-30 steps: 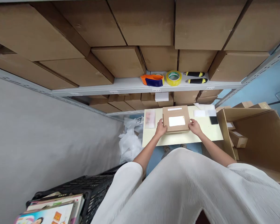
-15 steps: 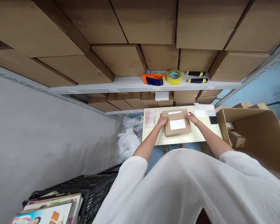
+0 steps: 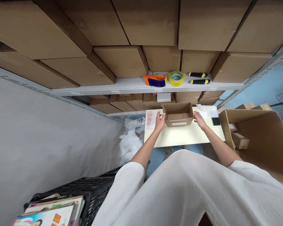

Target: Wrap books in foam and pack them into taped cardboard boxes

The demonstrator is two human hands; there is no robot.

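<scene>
A small brown cardboard box (image 3: 178, 120) is at the back middle of the pale table (image 3: 176, 136). Its top is open, showing bare cardboard inside, and a white label is on its near side. My left hand (image 3: 160, 121) holds the box at the left side, thumb against the wall. On the right side, my right hand (image 3: 198, 119) has its fingertips at the box wall. The two hands hold the box between them.
A shelf (image 3: 132, 84) above holds an orange tape cutter (image 3: 155, 80), yellow tape (image 3: 176, 78), two knives and boxes. White papers and a black item (image 3: 216, 121) lie at right, beside a large open carton (image 3: 261, 135). A black crate (image 3: 94, 191) stands lower left.
The box, seen before from its flat labelled face, is now turned so that its open top shows. It sits further back, and both hands have shifted to its sides.
</scene>
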